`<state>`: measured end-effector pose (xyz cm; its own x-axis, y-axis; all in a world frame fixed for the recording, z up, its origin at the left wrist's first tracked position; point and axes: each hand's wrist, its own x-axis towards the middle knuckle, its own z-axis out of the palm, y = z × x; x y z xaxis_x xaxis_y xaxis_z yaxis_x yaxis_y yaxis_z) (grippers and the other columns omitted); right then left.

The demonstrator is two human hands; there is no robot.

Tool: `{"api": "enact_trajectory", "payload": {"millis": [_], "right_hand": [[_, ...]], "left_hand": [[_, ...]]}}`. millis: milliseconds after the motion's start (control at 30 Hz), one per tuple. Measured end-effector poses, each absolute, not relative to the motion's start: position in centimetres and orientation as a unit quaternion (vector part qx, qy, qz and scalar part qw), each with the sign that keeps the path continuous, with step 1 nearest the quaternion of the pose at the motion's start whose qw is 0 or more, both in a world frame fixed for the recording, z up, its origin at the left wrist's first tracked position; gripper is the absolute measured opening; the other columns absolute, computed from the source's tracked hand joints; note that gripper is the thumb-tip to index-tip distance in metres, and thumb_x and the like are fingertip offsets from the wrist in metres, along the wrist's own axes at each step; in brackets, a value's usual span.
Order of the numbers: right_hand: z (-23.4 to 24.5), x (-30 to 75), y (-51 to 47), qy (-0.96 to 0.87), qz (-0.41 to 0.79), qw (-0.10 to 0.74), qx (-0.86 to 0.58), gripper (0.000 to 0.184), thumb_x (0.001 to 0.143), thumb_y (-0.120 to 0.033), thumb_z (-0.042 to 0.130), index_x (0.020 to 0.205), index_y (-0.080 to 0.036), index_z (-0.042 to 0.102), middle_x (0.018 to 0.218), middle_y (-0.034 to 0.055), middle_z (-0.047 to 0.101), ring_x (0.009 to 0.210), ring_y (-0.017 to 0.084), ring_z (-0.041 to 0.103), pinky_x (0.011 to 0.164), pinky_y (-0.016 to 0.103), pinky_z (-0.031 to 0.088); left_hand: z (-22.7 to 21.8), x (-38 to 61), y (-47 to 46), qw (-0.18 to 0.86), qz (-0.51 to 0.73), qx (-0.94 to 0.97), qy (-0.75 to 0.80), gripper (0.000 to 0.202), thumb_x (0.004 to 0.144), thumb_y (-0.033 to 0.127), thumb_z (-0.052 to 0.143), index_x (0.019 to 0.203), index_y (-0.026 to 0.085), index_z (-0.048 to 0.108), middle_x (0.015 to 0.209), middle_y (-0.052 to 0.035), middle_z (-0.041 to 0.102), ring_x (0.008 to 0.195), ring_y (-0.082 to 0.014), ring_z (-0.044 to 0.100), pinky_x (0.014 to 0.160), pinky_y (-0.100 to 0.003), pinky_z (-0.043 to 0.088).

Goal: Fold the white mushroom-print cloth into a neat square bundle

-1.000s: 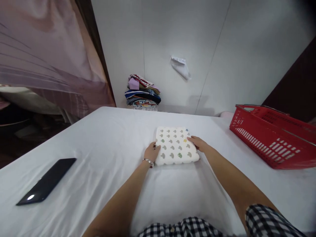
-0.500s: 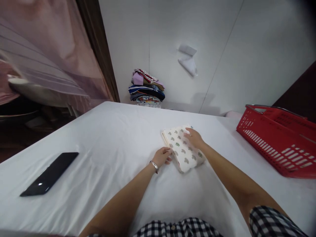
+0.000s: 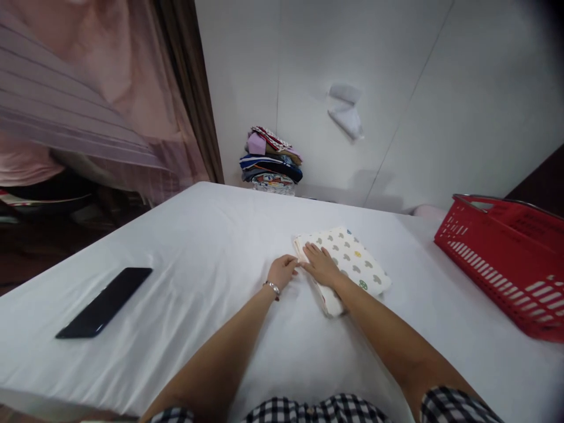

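A folded white cloth [image 3: 352, 258] printed with small grey, green and yellow shapes lies on the white sheet [image 3: 211, 247], turned at an angle. My right hand [image 3: 321, 265] rests flat on its near left part with the fingers stretched out. My left hand [image 3: 282, 271], with a bracelet at the wrist, sits at the cloth's left corner, its fingers curled against the edge. Whether those fingers pinch the cloth or only touch it, I cannot tell.
A black phone [image 3: 106, 302] lies on the sheet at the left. A red plastic basket [image 3: 502, 264] stands at the right edge. A stack of folded clothes [image 3: 271, 161] sits by the white wall at the back. Pink curtains [image 3: 88, 106] hang at the left.
The folded cloth has been turned from square to diagonal. My right hand slid from its right side to its near left part, close to my left hand. The view has shifted left.
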<state>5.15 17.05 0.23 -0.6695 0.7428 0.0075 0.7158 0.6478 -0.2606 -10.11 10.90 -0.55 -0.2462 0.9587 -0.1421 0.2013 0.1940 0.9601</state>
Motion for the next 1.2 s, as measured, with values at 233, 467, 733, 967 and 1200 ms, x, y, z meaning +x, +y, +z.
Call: {"api": "enact_trajectory", "payload": {"millis": [233,467,733,967,1200], "right_hand": [[0.1,5.2,17.0,-0.906,0.120,0.066,-0.401,0.063,0.091,-0.052,0.026,0.144,-0.018,0.026,0.152,0.0074,0.019,0.140,0.021,0.012,0.111,0.043,0.008],[0.0,5.2,16.8,-0.907,0.116,0.082,-0.396,0.059,0.092,-0.049,0.030,0.143,-0.020,0.029,0.151,0.0082,0.022,0.139,0.022,0.014,0.110,0.045,0.008],[1.3,5.7,16.4,-0.888,0.199,0.076,-0.408,0.053,0.092,-0.048,0.030,0.138,-0.022,0.039,0.148,0.0084,0.029,0.138,0.022,0.020,0.110,0.046,0.010],[0.8,6.2,14.9,-0.899,0.151,0.086,-0.402,0.056,0.091,-0.048,0.036,0.140,-0.020,0.036,0.149,0.0089,0.026,0.139,0.023,0.016,0.111,0.045,0.004],[1.1,5.8,12.8,-0.903,0.146,0.082,-0.394,0.062,0.089,-0.052,0.036,0.140,-0.017,0.034,0.151,0.0117,0.021,0.140,0.025,0.012,0.110,0.048,0.006]], "left_hand": [[1.3,-12.2,17.7,0.339,0.382,0.454,0.730,0.027,0.085,0.037,0.049,0.089,0.016,0.064,0.093,-0.0074,0.071,0.073,-0.0142,0.066,0.053,-0.020,0.046],[0.8,-11.4,21.6,0.292,0.317,0.465,0.773,0.043,0.073,0.052,0.061,0.094,0.015,0.066,0.099,-0.0115,0.070,0.096,-0.0225,0.063,0.071,-0.024,0.046],[0.1,-11.7,22.5,0.272,0.281,0.478,0.787,0.027,0.075,0.035,0.059,0.088,0.014,0.068,0.097,-0.0118,0.070,0.092,-0.0216,0.065,0.071,-0.025,0.045],[-0.5,-12.1,23.0,0.273,0.254,0.485,0.791,0.026,0.075,0.037,0.059,0.084,0.015,0.069,0.098,-0.0116,0.070,0.092,-0.0225,0.065,0.071,-0.025,0.045],[0.4,-11.9,22.3,0.247,0.248,0.501,0.791,0.029,0.078,0.036,0.057,0.093,0.014,0.067,0.100,-0.0131,0.069,0.094,-0.0246,0.064,0.076,-0.029,0.045]]}}
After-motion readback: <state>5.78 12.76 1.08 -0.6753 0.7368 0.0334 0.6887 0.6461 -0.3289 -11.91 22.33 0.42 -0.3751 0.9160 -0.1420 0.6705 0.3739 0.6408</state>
